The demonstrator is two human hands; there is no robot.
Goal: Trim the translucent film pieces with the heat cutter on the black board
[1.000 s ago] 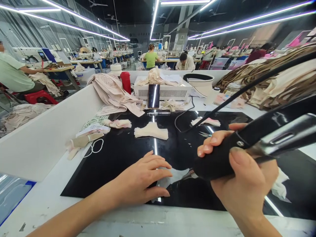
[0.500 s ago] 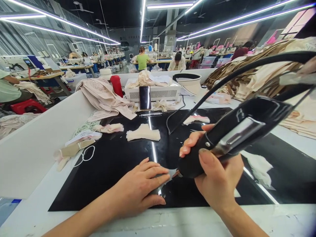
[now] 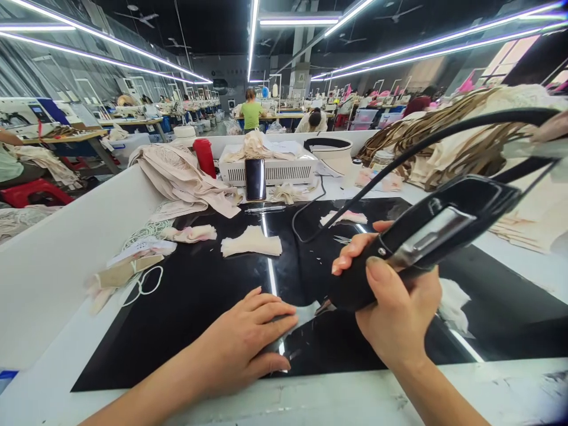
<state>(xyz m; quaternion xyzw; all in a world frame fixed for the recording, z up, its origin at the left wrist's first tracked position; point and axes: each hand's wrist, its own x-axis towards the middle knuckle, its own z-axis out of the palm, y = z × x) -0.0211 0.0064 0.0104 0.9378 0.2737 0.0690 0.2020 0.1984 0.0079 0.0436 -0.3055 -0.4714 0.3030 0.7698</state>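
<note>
Wrapped round a black corded hand tool (image 3: 426, 231) is my right hand (image 3: 394, 302), its thumb on the near side. The tool's small metal tip points down-left and meets the right end of a thin pale grey piece (image 3: 306, 313) on the black mat (image 3: 186, 307). My left hand (image 3: 255, 331) lies flat over the left part of that piece, fingers stretched out and pressing it to the mat. Beyond the hands a cream stack of cut fabric (image 3: 251, 242) rests on the mat.
Pinkish fabric (image 3: 190, 234) and white cord (image 3: 151, 281) lie at the left. Small scissors (image 3: 341, 239) sit by the tool. A phone (image 3: 255, 179) leans on a white box (image 3: 284, 168). White fabric (image 3: 453, 305) lies at the right. People sit farther back.
The tool and my right hand have moved slightly right, away from my left hand, so more of the pale piece shows between them. The whole view has shifted a little.
</note>
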